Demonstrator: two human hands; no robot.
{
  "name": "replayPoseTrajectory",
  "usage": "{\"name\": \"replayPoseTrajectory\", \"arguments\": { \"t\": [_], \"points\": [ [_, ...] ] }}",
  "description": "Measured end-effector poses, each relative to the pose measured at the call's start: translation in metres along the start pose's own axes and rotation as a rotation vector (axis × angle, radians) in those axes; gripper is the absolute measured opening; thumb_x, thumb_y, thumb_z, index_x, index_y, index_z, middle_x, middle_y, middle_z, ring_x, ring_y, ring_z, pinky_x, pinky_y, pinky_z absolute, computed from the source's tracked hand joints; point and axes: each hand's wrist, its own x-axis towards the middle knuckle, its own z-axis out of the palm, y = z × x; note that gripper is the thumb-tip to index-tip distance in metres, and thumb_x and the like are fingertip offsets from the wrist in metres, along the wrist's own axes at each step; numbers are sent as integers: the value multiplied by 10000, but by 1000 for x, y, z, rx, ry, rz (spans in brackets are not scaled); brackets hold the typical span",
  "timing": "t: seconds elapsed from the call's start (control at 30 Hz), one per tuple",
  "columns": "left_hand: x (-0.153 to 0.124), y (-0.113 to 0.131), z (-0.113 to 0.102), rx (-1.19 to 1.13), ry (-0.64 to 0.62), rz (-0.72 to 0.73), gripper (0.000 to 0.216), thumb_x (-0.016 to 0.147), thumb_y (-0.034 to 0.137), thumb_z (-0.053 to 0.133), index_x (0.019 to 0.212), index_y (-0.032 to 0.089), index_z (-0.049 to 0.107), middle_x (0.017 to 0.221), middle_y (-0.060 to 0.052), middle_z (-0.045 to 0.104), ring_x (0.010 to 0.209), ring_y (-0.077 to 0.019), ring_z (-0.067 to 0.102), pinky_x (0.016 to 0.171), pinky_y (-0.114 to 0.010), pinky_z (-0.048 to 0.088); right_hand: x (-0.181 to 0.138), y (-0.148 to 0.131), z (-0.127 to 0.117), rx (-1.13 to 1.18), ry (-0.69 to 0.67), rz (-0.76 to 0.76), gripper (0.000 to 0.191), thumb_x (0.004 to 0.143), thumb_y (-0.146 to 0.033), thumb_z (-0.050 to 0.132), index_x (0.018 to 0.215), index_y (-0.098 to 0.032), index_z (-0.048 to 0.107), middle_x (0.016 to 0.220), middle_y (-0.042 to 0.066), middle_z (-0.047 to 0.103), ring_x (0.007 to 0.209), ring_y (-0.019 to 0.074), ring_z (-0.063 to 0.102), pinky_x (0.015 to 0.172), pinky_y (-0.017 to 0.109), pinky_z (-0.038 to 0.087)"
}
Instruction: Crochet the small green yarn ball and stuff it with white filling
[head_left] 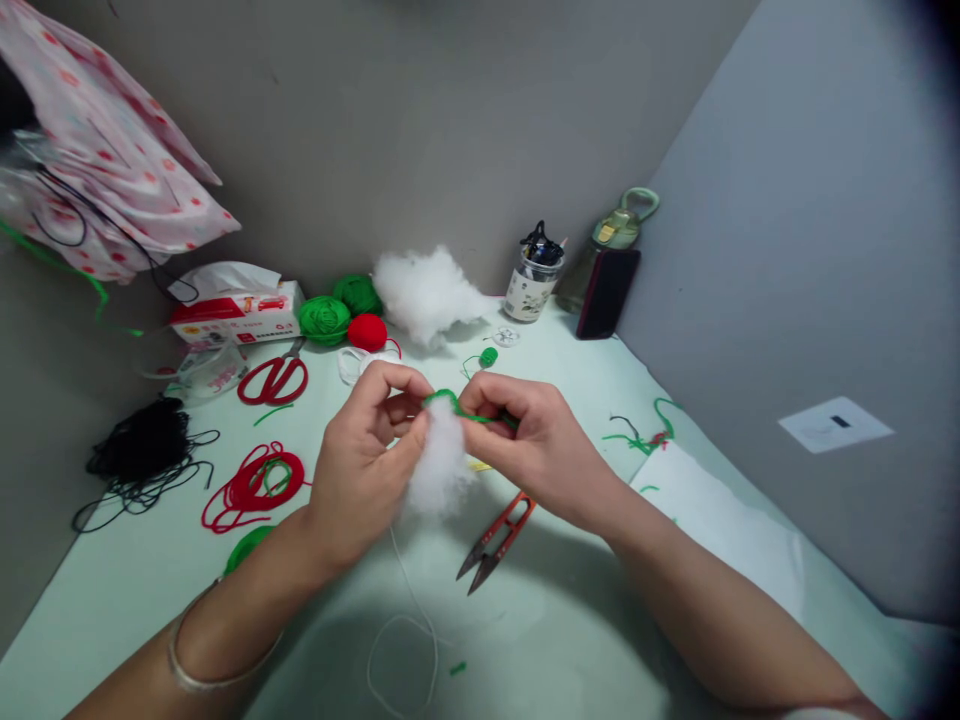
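Both hands meet above the middle of the pale green table [570,620]. My left hand [367,450] is closed in a pinch on a tuft of white stuffing [439,465] that hangs down between the hands. My right hand [525,440] is closed on a small green crocheted piece [450,402], which arches over the top of the stuffing and touches it. A white string [409,610] trails from under the hands toward me. Orange thread snips [499,538] lie on the table just below my right hand.
Along the back wall sit a tissue box [236,312], green yarn balls [326,320], a red ball [367,332], a stuffing heap [427,290], a jar [532,285], a bottle [615,235] and a phone [606,292]. Red scissors [274,380], red cord [251,487] and black cord [142,450] lie at left.
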Motion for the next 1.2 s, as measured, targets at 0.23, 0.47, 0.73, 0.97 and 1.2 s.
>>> {"name": "replayPoseTrajectory", "arguments": {
  "t": [0.23, 0.47, 0.73, 0.97, 1.2],
  "points": [
    [3, 1, -9, -59, -164, -90, 119, 960, 362, 679, 982, 251, 640, 770, 42, 531, 580, -79, 454, 493, -181, 381, -1, -1, 1, -7, 74, -29, 292, 802, -84, 613, 634, -204, 407, 612, -80, 308, 583, 77, 262, 533, 266, 222],
    [11, -4, -11, -145, -259, -139, 207, 876, 276, 780, 917, 220, 584, 830, 41, 551, 621, -68, 475, 530, -176, 405, -2, -7, -10, -47, -29, 7, 197, 877, -130, 568, 704, -199, 506, 639, -68, 396, 612, 88, 340, 546, 259, 269],
    [6, -11, 3, 90, 98, 71, 225, 761, 126, 703, 778, 214, 497, 725, 61, 484, 576, -72, 431, 507, -191, 364, -6, -10, 4, -148, -83, -27, 159, 897, -123, 525, 767, -207, 490, 644, -75, 382, 600, 85, 314, 571, 256, 279],
    [3, -15, 2, -131, -50, -157, 205, 895, 298, 690, 891, 253, 490, 616, 93, 466, 441, -76, 380, 408, -202, 304, 1, 5, 9, -111, 64, 21, 220, 880, -212, 609, 688, -203, 501, 612, -77, 372, 584, 83, 321, 537, 260, 260],
    [5, -12, -2, -184, -133, -114, 135, 962, 313, 689, 926, 224, 593, 802, 53, 551, 603, -55, 474, 530, -177, 391, 3, 3, -3, -109, 147, -17, 287, 882, -215, 636, 638, -198, 486, 579, -78, 374, 562, 79, 321, 524, 264, 257]
  ]
}}
